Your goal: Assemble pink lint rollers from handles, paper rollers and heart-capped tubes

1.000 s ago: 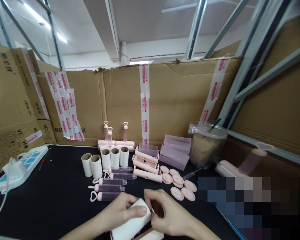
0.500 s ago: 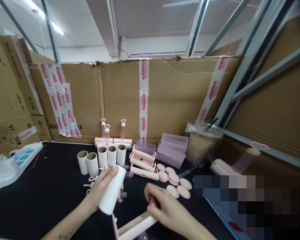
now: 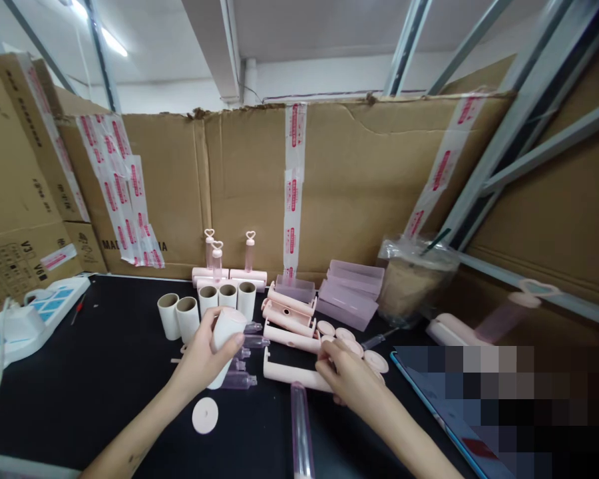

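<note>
White roll (image 3: pixel 224 338) grasped in the left hand (image 3: pixel 202 356), just below and left of the frame's middle, tilted, with a pink cap (image 3: pixel 232 317) apparently seated on its upper end; lower end not showing. Right hand (image 3: pixel 352 372) curled at the right end of a pink holder (image 3: pixel 289 374), lower centre, near the discs (image 3: pixel 376 361); cannot tell if gripping or only touching. Lilac tube (image 3: pixel 302 426) running from that holder toward the bottom edge, perhaps joined. Apparently done: three pieces (image 3: pixel 249 276) at the back, centre of the frame, plus a similar piece (image 3: pixel 509 319) at the right. Seemingly half done: the roll, not yet in the holder, with a loose disc (image 3: pixel 205 416) on the tabletop (image 3: pixel 120 372), lower left. Left over, judging by loose parts: five open rolls (image 3: pixel 168 318) left of centre, handled tubes (image 3: pixel 239 380) below, three spare holders (image 3: pixel 292 338) mid-frame, lilac covers (image 3: pixel 349 306) beyond.
</note>
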Demonstrator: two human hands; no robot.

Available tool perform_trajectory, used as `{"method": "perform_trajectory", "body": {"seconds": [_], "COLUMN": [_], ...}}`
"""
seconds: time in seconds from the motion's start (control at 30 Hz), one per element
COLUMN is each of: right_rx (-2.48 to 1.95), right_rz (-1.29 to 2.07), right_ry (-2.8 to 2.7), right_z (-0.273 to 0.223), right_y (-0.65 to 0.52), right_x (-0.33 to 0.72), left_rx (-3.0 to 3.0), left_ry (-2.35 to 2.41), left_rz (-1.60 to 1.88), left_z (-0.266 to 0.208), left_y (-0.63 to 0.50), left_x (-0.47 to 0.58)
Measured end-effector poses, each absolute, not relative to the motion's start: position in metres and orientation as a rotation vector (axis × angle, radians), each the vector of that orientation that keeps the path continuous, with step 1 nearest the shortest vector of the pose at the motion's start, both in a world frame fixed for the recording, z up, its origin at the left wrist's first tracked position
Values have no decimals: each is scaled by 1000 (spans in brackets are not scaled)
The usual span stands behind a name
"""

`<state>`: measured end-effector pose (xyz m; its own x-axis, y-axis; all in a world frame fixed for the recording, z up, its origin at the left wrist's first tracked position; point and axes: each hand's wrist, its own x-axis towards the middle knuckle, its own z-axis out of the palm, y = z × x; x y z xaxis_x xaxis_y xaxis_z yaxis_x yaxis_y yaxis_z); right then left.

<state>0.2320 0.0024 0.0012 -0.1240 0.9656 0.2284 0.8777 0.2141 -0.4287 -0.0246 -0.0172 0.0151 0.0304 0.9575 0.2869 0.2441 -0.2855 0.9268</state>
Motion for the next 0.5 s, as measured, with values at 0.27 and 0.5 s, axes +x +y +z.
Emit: {"method": "perform_trajectory", "body": {"seconds": [0.27,0.5], "right_rx": [-1721,-969], "right_rz": [-6,113], "right_ry": [-2235,-2594], "right_z": [-7,15], "right_y": [-3,-28], "right_x": [219,180], "left_rx": [1841,1756], "left_ry": [1224,1111], "left_rz": [1121,1436], "left_z": [1,6], "left_y": [-14,-11], "left_x": [-15,-19]}}
